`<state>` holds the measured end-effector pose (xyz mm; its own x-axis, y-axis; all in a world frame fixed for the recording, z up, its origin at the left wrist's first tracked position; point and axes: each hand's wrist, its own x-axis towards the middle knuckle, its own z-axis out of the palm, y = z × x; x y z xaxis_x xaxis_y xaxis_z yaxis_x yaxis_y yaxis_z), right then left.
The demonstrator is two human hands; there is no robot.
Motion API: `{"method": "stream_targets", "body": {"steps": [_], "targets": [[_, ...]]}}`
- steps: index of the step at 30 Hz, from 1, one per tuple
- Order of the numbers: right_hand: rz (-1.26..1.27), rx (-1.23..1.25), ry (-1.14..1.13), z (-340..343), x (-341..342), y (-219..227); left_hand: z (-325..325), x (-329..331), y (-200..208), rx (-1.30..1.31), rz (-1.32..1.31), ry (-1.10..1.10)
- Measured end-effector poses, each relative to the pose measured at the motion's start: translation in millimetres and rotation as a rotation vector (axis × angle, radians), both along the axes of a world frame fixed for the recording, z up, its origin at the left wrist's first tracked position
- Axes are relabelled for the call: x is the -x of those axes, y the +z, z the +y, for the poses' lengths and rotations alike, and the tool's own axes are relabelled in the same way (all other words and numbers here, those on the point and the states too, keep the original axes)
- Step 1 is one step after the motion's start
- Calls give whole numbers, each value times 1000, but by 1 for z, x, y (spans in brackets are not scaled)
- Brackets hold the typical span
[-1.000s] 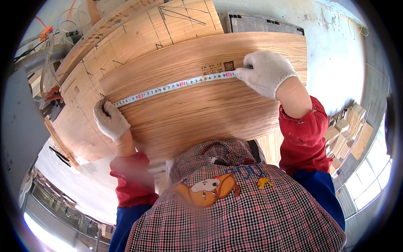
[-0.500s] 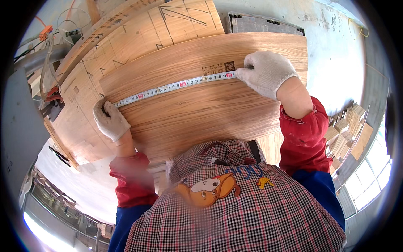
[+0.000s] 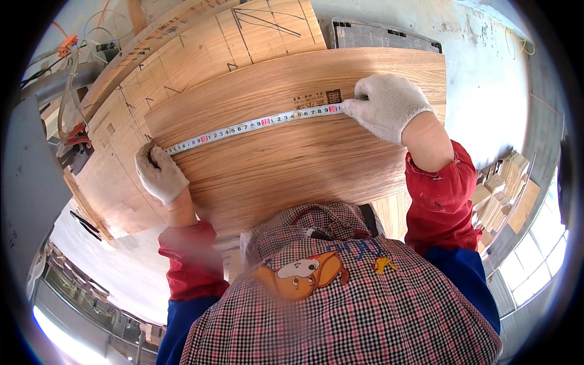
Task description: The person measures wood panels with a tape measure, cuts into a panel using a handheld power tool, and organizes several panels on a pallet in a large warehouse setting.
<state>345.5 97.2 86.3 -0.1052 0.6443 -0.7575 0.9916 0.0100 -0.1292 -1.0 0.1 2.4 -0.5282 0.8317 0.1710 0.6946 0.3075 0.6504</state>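
A wide brown wooden board (image 3: 292, 164) with a dark printed stamp lies in front of me. Across it stretches a white tape measure (image 3: 243, 127) with black and red markings, pulled straight and rising slightly to the right. My left hand (image 3: 160, 173), in a white knit glove, is closed on the tape's left end at the board's left edge. The gloved right hand (image 3: 389, 108) pinches the tape near the stamp, its knuckles raised over the board. Whatever lies inside the right palm is hidden.
Behind the board lies a paler wooden panel (image 3: 274, 30) with drawn pencil lines. A dark grey plastic piece (image 3: 383, 36) sits beyond. Cables and an orange fitting (image 3: 67, 47) are at the far left. Stacked wood pieces (image 3: 508, 176) stand at the right.
Almost nothing differs. Both hands hold the tape in the same place across the board.
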Motion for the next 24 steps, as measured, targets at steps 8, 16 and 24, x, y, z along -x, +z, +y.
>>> {"method": "stream_targets", "body": {"steps": [8,16,24], "targets": [[-7,12,3,1,1,2,0,1,-2,-5,-7,0],[-15,17,7,1,1,1,2,-5,5,15,-4,6],[-8,20,5,1,0,1,0,-1,-1,0,-58,22]]}}
